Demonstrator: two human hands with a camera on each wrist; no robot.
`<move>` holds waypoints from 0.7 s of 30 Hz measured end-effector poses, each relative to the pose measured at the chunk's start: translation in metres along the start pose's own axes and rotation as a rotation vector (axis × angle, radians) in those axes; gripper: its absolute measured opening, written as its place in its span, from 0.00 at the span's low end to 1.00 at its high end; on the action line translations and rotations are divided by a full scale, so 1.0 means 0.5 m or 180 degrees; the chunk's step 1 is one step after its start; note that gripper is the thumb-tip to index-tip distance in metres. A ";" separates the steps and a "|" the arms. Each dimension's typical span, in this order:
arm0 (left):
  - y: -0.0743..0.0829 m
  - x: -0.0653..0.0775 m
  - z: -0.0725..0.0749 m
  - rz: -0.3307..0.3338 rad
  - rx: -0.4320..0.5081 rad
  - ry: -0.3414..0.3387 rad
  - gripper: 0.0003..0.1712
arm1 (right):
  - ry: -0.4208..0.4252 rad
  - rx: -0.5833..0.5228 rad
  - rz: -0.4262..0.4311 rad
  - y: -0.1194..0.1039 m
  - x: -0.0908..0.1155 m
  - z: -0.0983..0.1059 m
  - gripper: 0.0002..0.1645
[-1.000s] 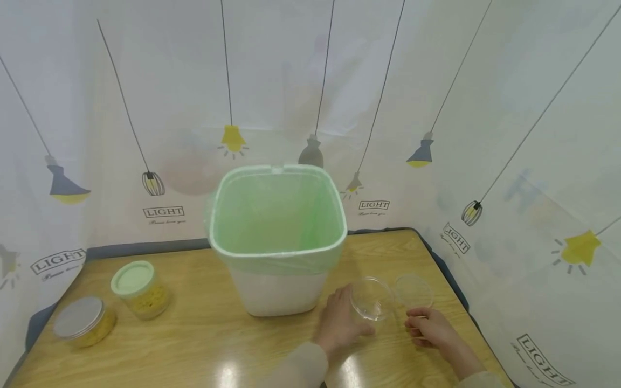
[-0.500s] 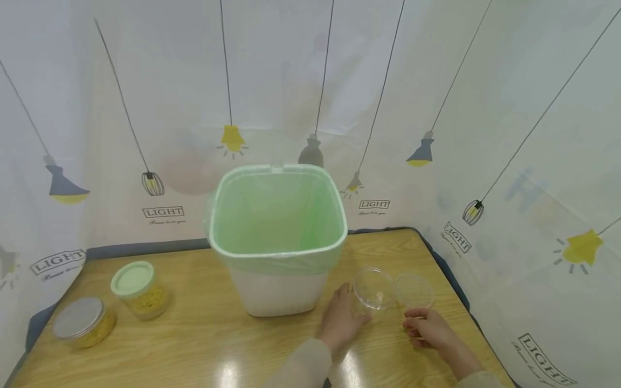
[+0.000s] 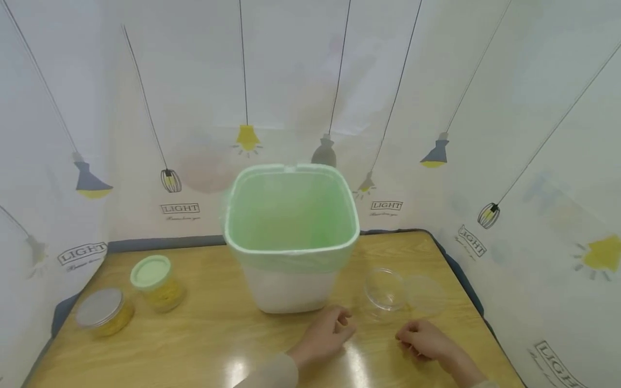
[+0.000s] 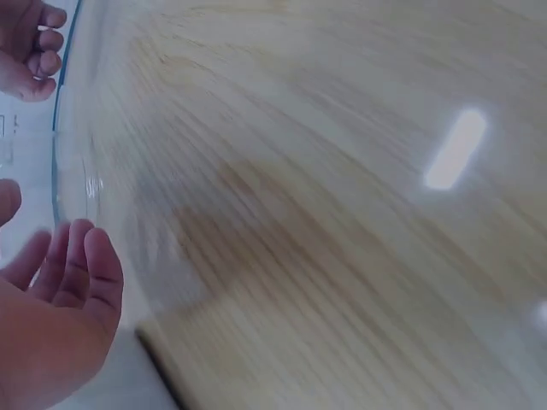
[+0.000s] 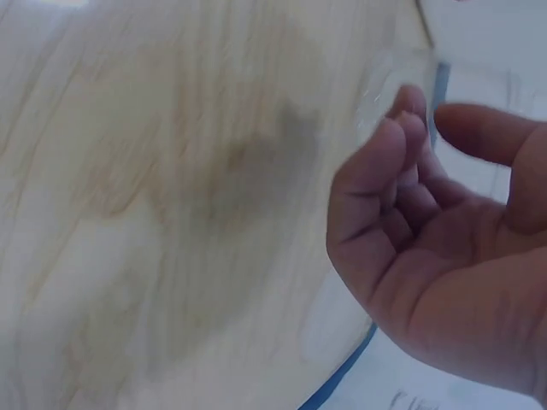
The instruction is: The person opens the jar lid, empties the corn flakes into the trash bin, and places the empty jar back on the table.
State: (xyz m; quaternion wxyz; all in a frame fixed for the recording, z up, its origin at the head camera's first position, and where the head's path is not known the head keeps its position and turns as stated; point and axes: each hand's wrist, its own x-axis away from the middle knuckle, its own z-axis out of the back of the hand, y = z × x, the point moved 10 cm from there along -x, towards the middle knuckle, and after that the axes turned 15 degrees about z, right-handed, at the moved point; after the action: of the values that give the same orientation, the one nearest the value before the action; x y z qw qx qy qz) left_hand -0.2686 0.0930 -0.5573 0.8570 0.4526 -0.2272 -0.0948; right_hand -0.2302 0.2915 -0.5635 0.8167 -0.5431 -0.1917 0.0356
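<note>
My left hand (image 3: 322, 335) hovers over the table in front of the bin, with loosely bent fingers and nothing in them; the left wrist view shows the same empty palm (image 4: 55, 333). To its right, my right hand (image 3: 423, 340) is also loosely curled. A gap shows between thumb and fingers (image 5: 369, 201) in the right wrist view, and nothing is held. Just beyond both hands stands a clear round plastic container (image 3: 386, 302), apparently empty. Beside it on the right lies a thin clear round lid (image 3: 428, 295), faint against the wood.
A white trash bin (image 3: 293, 291) with a pale green liner stands mid-table. On the left are a green-lidded jar (image 3: 165, 293) and a silver-lidded jar (image 3: 102, 311), both with yellow contents. Printed curtains surround the wooden table (image 3: 204, 345) at back and sides.
The clear container moved slightly away from me beside the lid. My left hand then let go and drew back to the left; my right hand drew back a little from the lid.
</note>
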 end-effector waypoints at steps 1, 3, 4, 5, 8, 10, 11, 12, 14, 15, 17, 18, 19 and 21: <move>0.001 0.010 0.010 -0.0090 -0.0055 -0.0010 0.24 | -0.0143 -0.0033 0.0062 -0.010 -0.002 -0.014 0.15; 0.000 0.030 0.035 -0.0191 -0.0135 -0.0034 0.20 | -0.0355 -0.0115 0.0168 -0.032 -0.007 -0.042 0.16; -0.003 0.038 0.050 -0.0228 -0.0166 -0.0028 0.19 | -0.0444 -0.0149 0.0228 -0.045 -0.011 -0.056 0.17; -0.005 0.046 0.067 -0.0267 -0.0206 -0.0012 0.19 | -0.0505 -0.0158 0.0281 -0.058 -0.015 -0.069 0.18; -0.016 0.068 0.115 -0.0312 -0.0254 -0.0035 0.18 | -0.0662 -0.0164 0.0455 -0.096 -0.027 -0.103 0.21; -0.027 0.081 0.143 -0.0351 -0.0295 -0.0056 0.18 | -0.0741 -0.0110 0.0589 -0.124 -0.035 -0.125 0.21; -0.033 0.087 0.157 -0.0370 -0.0342 -0.0034 0.17 | -0.0773 -0.0068 0.0657 -0.138 -0.039 -0.137 0.21; -0.041 0.092 0.173 -0.0378 -0.0382 0.0004 0.17 | -0.0802 -0.0031 0.0722 -0.152 -0.043 -0.148 0.21; -0.057 0.102 0.207 -0.0381 -0.0449 0.0131 0.16 | -0.0839 0.0098 0.0884 -0.182 -0.051 -0.169 0.20; -0.066 0.107 0.224 -0.0368 -0.0466 0.0199 0.16 | -0.0864 0.0165 0.0963 -0.196 -0.056 -0.180 0.19; -0.086 0.118 0.263 -0.0311 -0.0479 0.0403 0.16 | -0.0906 0.0320 0.1135 -0.223 -0.066 -0.202 0.19; -0.098 0.123 0.284 -0.0261 -0.0455 0.0497 0.16 | -0.0928 0.0378 0.1215 -0.235 -0.071 -0.213 0.19; -0.110 0.128 0.304 -0.0195 -0.0420 0.0580 0.15 | -0.0942 0.0446 0.1289 -0.246 -0.077 -0.223 0.19; -0.140 0.139 0.345 -0.0007 -0.0325 0.0760 0.15 | -0.0973 0.0530 0.1386 -0.262 -0.089 -0.243 0.20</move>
State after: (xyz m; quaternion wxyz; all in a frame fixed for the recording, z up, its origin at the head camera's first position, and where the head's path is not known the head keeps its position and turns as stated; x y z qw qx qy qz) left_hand -0.2867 -0.0991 -0.5096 0.8998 0.4168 -0.1180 -0.0526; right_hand -0.2485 0.1202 -0.4988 0.7933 -0.4909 -0.1879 0.3074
